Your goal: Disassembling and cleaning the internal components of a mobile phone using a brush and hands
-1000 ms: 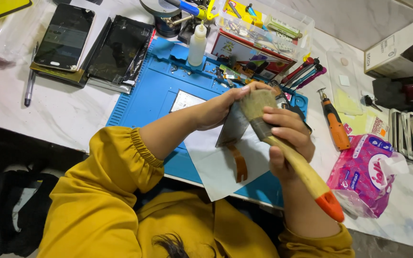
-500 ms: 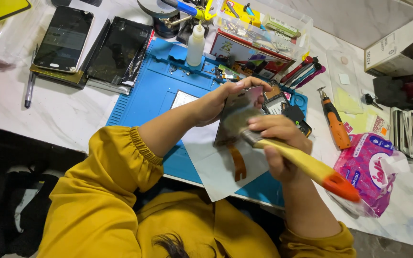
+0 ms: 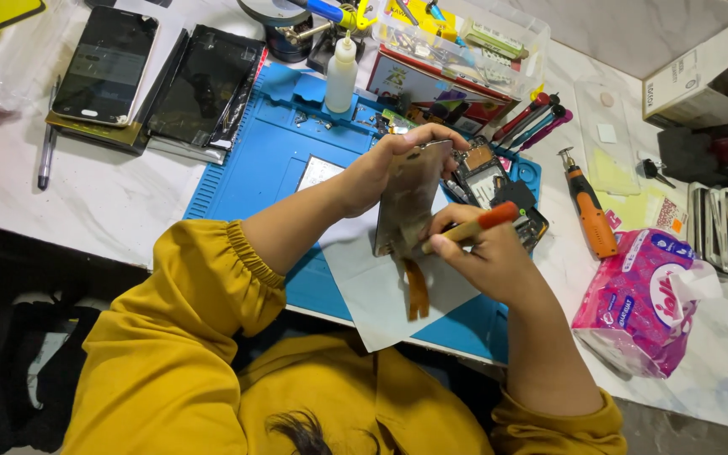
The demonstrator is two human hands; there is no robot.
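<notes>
A phone screen panel point(image 3: 409, 198) with an orange ribbon cable point(image 3: 416, 288) dangling is gripped upright at its top edge by the left hand point(image 3: 378, 168), above white paper point(image 3: 381, 286) on the blue mat point(image 3: 246, 160). The right hand point(image 3: 482, 257), just beside its lower edge, is closed around a wooden-handled tool point(image 3: 469, 227). Right of both hands on the counter point(image 3: 103, 211) lie an orange screwdriver point(image 3: 590, 206) and a pink tissue pack point(image 3: 646, 303); a white box point(image 3: 701, 76) sits beyond.

Counting off the blue mat point(image 3: 246, 168): two dark phones point(image 3: 107, 63) lie left of it, side by side. One pen point(image 3: 44, 156) beyond those, further left. One white squeeze bottle point(image 3: 341, 76) stands at the mat's far edge. One orange-handled driver point(image 3: 590, 211) lies right of the mat, and one pink tissue pack point(image 3: 646, 299) sits beside it. One white paper sheet point(image 3: 372, 278) rests on the mat.
</notes>
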